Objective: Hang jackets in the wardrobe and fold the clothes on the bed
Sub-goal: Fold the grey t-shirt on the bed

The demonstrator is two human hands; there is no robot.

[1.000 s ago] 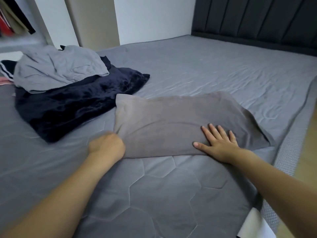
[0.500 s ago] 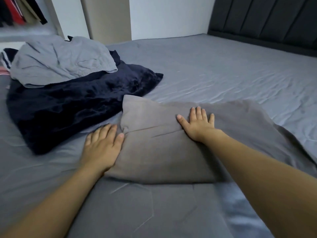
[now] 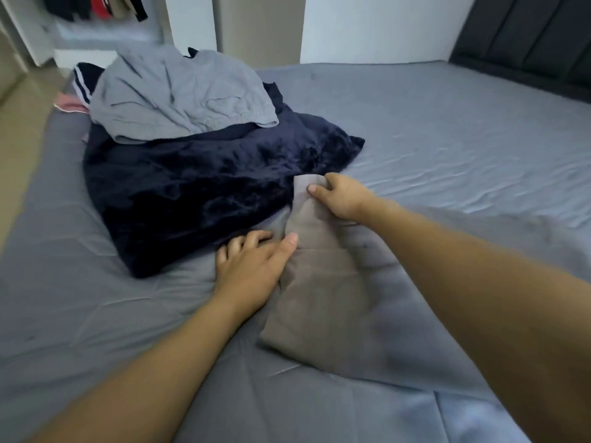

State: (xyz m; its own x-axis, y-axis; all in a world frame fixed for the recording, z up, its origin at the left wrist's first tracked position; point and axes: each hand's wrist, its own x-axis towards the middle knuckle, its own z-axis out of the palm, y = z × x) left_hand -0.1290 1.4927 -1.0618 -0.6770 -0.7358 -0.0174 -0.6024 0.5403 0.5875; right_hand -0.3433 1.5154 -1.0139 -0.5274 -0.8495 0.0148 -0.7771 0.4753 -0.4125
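**A:** What could go wrong from here?

**B:** The brown garment lies partly folded on the grey bed, near its front edge. The right hand pinches the garment's far corner between thumb and fingers — that grip is closed on the cloth. The left hand lies at the garment's left edge, thumb on the cloth and fingers curled loosely against the bed; whether it actually grasps the fabric I cannot tell. If the right hand pulls the corner across while the left lets go, I judge the layers underneath could slide and the fold come out crooked.

**A:** Anything else?

**B:** The cloth looks soft and limp, so a one-corner pinch may let the rest sag or bunch.

**A:** What is around it?

**B:** Just beside the pinched corner, touching or nearly so, lies a dark navy plush garment, unfolded. On top of that sits a crumpled light grey garment. A pink item and a striped edge peek out behind the pile.

**A:** Does the pile get in the way?

**B:** Probably — it crowds the left side, so the corner could drag the navy fabric along. In the far left corner a wardrobe stands open with clothes hanging.
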